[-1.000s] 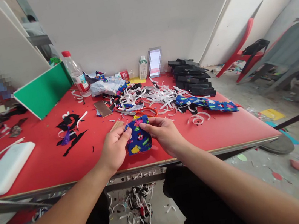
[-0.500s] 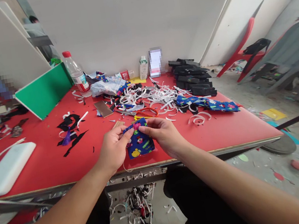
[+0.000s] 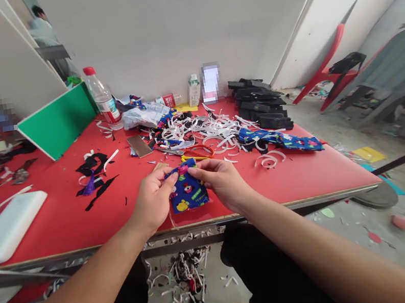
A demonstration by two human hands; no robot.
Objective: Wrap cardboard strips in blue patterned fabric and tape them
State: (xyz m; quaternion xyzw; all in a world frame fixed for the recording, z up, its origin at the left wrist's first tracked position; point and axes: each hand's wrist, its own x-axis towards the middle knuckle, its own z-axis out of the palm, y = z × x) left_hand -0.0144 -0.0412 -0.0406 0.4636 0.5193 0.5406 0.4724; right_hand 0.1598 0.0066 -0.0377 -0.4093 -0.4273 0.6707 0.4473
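Note:
Between my two hands is a small blue piece of fabric (image 3: 189,195) printed with colourful cartoon figures, held up near the table's front edge. My left hand (image 3: 155,193) pinches its upper left part between thumb and fingers. At the upper right, my right hand (image 3: 222,178) pinches it the same way. A thin pale thread hangs below its left side. Just beyond my hands lie scissors (image 3: 198,151) with red and yellow handles. A flat brown piece (image 3: 139,146) rests to their left.
White strip scraps (image 3: 217,125) are heaped across the red table (image 3: 281,180). Behind them stand a bottle with a red cap (image 3: 106,103), a small carton (image 3: 194,89) and a lit phone (image 3: 210,83). Black folded pieces (image 3: 260,105) are stacked right. A white power bank (image 3: 9,227) lies left.
The camera view has shifted slightly. Both hands keep their pinch on the printed fabric, which has barely moved.

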